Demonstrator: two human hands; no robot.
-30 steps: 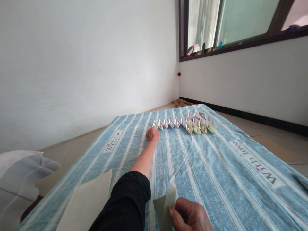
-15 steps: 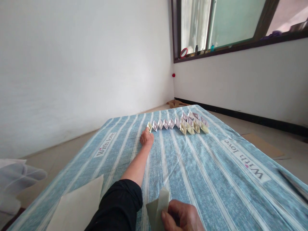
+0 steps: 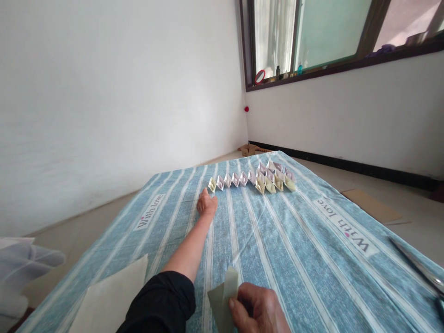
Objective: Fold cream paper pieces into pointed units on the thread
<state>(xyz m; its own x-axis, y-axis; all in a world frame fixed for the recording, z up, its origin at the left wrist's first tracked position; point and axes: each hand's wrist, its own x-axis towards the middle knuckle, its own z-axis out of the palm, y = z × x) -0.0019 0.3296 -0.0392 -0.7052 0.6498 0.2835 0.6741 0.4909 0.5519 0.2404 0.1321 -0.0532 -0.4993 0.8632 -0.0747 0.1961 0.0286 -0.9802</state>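
At the far middle of a blue-and-white striped cloth (image 3: 305,259), left hand (image 3: 207,202) reaches out on a straight arm, black sleeve (image 3: 161,305) pushed up. Its thumb and forefinger stand apart; forefinger points at the yellowish paper boat (image 3: 212,184) at the left end of a row. Whether fingertip touches paper, cannot tell. From that boat, lilac boats (image 3: 235,179) run rightward, standing side by side, up to a tighter cluster at far right, with yellowish boats (image 3: 269,185) along its near edge.

Near edge, centre: right hand (image 3: 260,307) pinches a folded green paper (image 3: 224,298), thumb clamped on its right side, a narrow flap standing up and a wider panel slanting left. Near left, pale paper sheet (image 3: 111,293) lies flat, partly behind the sleeve. Right edge: dark scissors (image 3: 414,263) lie on the cloth, handles cut off by the frame. Beyond them, flat brown cardboard (image 3: 371,204) on the floor.
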